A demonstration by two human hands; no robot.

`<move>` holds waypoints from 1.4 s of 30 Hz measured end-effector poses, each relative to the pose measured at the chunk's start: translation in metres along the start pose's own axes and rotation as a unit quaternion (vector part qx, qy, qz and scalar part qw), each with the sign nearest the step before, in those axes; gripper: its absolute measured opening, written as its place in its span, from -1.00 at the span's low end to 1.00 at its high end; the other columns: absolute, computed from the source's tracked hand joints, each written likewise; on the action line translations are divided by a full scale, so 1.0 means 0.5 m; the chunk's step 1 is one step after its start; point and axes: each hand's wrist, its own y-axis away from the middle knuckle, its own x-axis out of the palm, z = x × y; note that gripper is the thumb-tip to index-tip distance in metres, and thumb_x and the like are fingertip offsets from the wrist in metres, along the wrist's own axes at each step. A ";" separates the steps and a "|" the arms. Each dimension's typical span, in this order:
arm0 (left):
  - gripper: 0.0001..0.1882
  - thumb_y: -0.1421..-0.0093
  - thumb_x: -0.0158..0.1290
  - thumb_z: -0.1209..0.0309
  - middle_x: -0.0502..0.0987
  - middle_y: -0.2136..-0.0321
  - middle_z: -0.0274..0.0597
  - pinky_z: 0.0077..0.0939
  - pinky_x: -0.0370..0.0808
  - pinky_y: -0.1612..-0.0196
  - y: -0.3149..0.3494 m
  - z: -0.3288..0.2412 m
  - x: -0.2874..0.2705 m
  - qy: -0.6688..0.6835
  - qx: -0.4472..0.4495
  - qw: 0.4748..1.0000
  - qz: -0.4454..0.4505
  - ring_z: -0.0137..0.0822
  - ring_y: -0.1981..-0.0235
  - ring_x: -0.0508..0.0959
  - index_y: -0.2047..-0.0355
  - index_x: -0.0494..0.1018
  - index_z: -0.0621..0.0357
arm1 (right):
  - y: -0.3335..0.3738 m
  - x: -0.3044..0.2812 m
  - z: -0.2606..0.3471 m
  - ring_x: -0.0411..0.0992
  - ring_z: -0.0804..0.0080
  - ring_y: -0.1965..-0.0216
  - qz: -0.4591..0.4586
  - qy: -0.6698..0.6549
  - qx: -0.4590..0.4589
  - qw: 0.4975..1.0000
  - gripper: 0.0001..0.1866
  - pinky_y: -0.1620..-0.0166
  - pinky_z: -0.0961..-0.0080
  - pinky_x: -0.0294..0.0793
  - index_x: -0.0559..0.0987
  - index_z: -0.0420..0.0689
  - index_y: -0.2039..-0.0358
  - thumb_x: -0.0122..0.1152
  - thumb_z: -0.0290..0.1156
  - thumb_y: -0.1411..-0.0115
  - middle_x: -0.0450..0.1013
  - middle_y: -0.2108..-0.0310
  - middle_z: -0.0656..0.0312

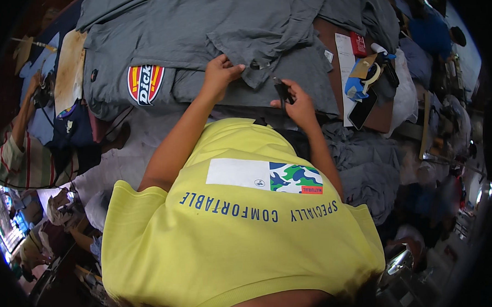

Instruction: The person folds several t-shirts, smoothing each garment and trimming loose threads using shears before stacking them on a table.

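Garments (197,35) drape the brown table (325,32) near a striped-shirted co-worker (38,162).

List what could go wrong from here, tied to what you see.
The slim dark tool in the right hand points toward the gray fabric; if its tip is sharp, it might snag or nick the cloth.
The left hand is close to that tip and could get poked.
The dark phone-like slab near the table's edge might be knocked off.

Passage left open above layered grey cloth garments (186,32); brown table (327,36) blocked at right by round cream tape roll (372,78), rectangular black phone (363,111).
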 end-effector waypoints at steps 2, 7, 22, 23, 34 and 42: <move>-0.72 0.00 0.06 0.59 0.49 0.37 -0.20 -0.59 0.47 0.29 0.001 -0.005 0.004 0.029 -0.024 0.999 -0.010 -0.42 0.36 0.51 0.23 0.34 0.29 | -0.002 0.002 0.019 0.40 0.45 0.50 0.013 0.074 0.028 0.997 -0.34 0.39 0.54 0.35 0.38 -0.13 0.14 0.44 -0.19 0.27 0.40 0.55 0.24; -0.78 -0.02 0.03 0.59 0.50 0.42 -0.26 -0.62 0.47 0.31 0.006 -0.012 0.004 0.074 -0.075 0.994 -0.013 -0.45 0.39 0.51 0.28 0.35 0.24 | 0.000 0.007 0.029 0.42 0.30 0.51 0.023 0.136 0.049 0.989 -0.31 0.42 0.44 0.36 0.40 -0.05 0.15 0.44 -0.08 0.33 0.39 0.57 0.22; -0.77 -0.01 0.04 0.62 0.51 0.44 -0.28 -0.58 0.48 0.27 0.015 -0.023 0.024 0.059 -0.054 0.997 0.013 -0.45 0.39 0.51 0.28 0.35 0.22 | -0.009 0.015 0.036 0.39 0.38 0.58 0.013 0.115 0.034 0.993 -0.33 0.47 0.51 0.34 0.40 -0.10 0.16 0.44 -0.13 0.32 0.38 0.61 0.18; -0.76 -0.01 0.05 0.61 0.51 0.44 -0.28 -0.58 0.48 0.27 0.018 -0.026 0.026 0.059 -0.053 0.997 0.013 -0.46 0.39 0.51 0.28 0.35 0.22 | -0.008 0.015 0.032 0.38 0.39 0.60 0.017 0.101 0.041 0.994 -0.34 0.48 0.52 0.33 0.40 -0.11 0.16 0.44 -0.16 0.31 0.38 0.62 0.17; -0.76 -0.01 0.05 0.61 0.51 0.41 -0.26 -0.57 0.48 0.25 0.013 -0.015 0.026 0.054 -0.049 0.997 0.022 -0.45 0.36 0.51 0.27 0.36 0.25 | 0.002 0.010 0.052 0.35 0.33 0.63 -0.002 0.144 0.069 0.987 -0.33 0.50 0.45 0.32 0.41 -0.08 0.17 0.45 -0.14 0.34 0.33 0.68 0.21; -0.75 0.00 0.06 0.61 0.51 0.38 -0.21 -0.57 0.49 0.25 0.016 -0.012 0.030 0.056 -0.041 0.997 0.032 -0.43 0.35 0.52 0.26 0.36 0.28 | -0.018 0.015 0.055 0.36 0.29 0.64 -0.001 0.159 0.042 0.986 -0.33 0.53 0.42 0.31 0.42 -0.07 0.19 0.44 -0.10 0.36 0.33 0.70 0.20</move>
